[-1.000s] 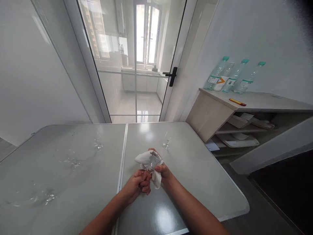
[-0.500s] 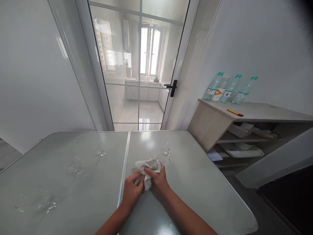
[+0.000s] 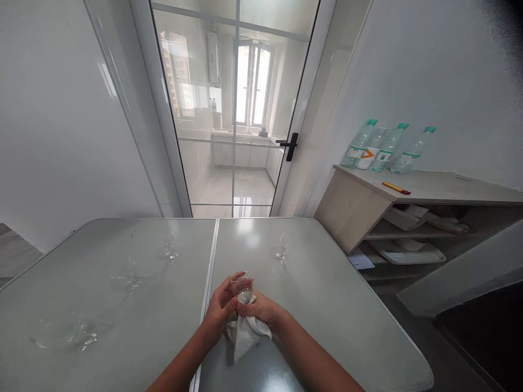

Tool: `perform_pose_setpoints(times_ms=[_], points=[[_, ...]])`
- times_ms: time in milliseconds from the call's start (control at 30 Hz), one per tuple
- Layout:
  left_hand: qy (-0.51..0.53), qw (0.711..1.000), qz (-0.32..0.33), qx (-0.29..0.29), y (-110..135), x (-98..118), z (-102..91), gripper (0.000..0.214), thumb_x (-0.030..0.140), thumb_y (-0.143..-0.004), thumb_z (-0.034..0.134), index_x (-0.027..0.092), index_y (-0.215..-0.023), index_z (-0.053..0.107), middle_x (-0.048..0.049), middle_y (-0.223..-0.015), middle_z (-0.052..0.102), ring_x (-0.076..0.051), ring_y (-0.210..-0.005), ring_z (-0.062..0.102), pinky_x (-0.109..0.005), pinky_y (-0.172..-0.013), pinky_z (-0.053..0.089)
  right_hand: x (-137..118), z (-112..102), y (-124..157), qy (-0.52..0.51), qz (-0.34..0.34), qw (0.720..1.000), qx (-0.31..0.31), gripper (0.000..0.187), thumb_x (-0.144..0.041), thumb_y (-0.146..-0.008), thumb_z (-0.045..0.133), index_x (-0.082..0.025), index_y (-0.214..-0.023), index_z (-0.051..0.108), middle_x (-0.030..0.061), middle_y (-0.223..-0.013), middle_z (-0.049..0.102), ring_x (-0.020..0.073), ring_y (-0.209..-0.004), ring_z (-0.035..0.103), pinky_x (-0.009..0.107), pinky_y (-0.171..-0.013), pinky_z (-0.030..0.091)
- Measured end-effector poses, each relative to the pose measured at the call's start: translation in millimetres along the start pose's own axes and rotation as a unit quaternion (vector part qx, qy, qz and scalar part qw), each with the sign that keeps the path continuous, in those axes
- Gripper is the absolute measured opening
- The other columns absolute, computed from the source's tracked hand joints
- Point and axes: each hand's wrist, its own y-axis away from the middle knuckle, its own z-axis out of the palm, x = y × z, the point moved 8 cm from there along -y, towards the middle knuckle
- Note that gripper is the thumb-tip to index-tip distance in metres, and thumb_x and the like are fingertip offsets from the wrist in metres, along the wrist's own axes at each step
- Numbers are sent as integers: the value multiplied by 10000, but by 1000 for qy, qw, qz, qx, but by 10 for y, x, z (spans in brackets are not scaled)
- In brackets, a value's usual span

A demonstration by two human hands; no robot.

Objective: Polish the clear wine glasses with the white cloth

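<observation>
Both hands meet around a small clear drinking glass (image 3: 244, 294) above the near middle of the table. My left hand (image 3: 220, 305) is wrapped round its left side, with the thumb toward me. From the right, my right hand (image 3: 263, 309) grips the lower part of the glass together with a white cloth (image 3: 247, 336). The cloth hangs below the fingers, toward me. The glass's mouth tilts up and away; its base is hidden by the hands and cloth.
A stemmed glass (image 3: 281, 255) stands beyond my hands on the grey table (image 3: 327, 305). Several more clear glasses, including one stemmed glass (image 3: 171, 253), are on the left half. A wooden shelf (image 3: 359, 207) with plastic bottles (image 3: 388, 147) stands right; a glass door (image 3: 235, 109) is behind.
The cloth has moved from around the top of the glass to below the hands. My left hand has come up round the glass, whose bowl now shows bare.
</observation>
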Motion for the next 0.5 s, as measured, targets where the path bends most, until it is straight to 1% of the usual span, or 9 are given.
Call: perform_pose_setpoints(times_ms=[33,100,167,233,300,367,433,467,500], points=[[2,1000,-4,3,4,0,-6,861,680,-748,792,188,-1427,600,-210,-1359,684,-407,-1313,613,-532,-1139,455,40,-24,9,-4,17,1000,-1,553,-497,-690,929,-179,-1086,710,31,-883,676,164,-779,611,270,-727,455],[0,1000,-4,28,1,6,-54,813,652,-753,806,179,-1391,634,-206,-1317,709,-402,-1285,636,-536,-1128,470,99,-77,23,-19,39,999,-8,585,-500,-623,962,-170,-1039,716,18,-822,667,153,-719,590,256,-682,443],[14,998,0,67,-10,12,-138,764,652,-763,798,160,-1334,675,-211,-1274,730,-396,-1239,668,-539,-1106,493,101,-114,32,-52,39,998,-24,599,-542,-568,969,-153,-950,721,20,-777,660,151,-686,575,256,-669,443],[46,994,1,94,-20,6,-212,753,671,-782,771,153,-1321,682,-221,-1279,727,-388,-1209,688,-543,-1088,512,60,-148,37,-80,30,996,-33,575,-588,-589,937,-141,-873,712,26,-747,644,148,-662,554,260,-665,440],[54,993,5,101,-20,10,-248,756,671,-795,760,157,-1340,666,-224,-1309,713,-382,-1219,684,-532,-1087,518,9,-182,34,-65,18,997,-30,530,-575,-644,908,-147,-869,694,15,-743,622,136,-650,522,255,-663,422],[21,994,21,101,-2,45,-259,724,635,-825,754,170,-1369,641,-212,-1331,703,-370,-1257,664,-511,-1101,512,-46,-202,18,2,-3,1000,-23,484,-552,-693,883,-163,-879,662,-5,-752,593,128,-658,491,252,-668,397],[-28,992,45,115,29,102,-269,690,583,-853,753,187,-1400,610,-194,-1350,696,-353,-1277,653,-497,-1116,501,-109,-210,-7,114,-37,993,-7,421,-548,-780,808,-177,-837,617,-20,-740,554,129,-665,457,257,-672,376],[-50,989,55,131,47,129,-282,671,555,-866,753,197,-1412,595,-184,-1364,689,-343,-1279,652,-494,-1121,496,-152,-216,-19,184,-64,981,12,375,-526,-842,744,-183,-812,595,-22,-729,535,133,-665,440,264,-675,369],[-69,984,62,150,62,150,-299,657,529,-870,759,204,-1415,586,-177,-1374,684,-336,-1278,654,-494,-1125,493,-211,-220,-23,259,-99,960,40,318,-474,-891,682,-188,-796,580,-21,-725,527,138,-668,428,273,-685,368]])
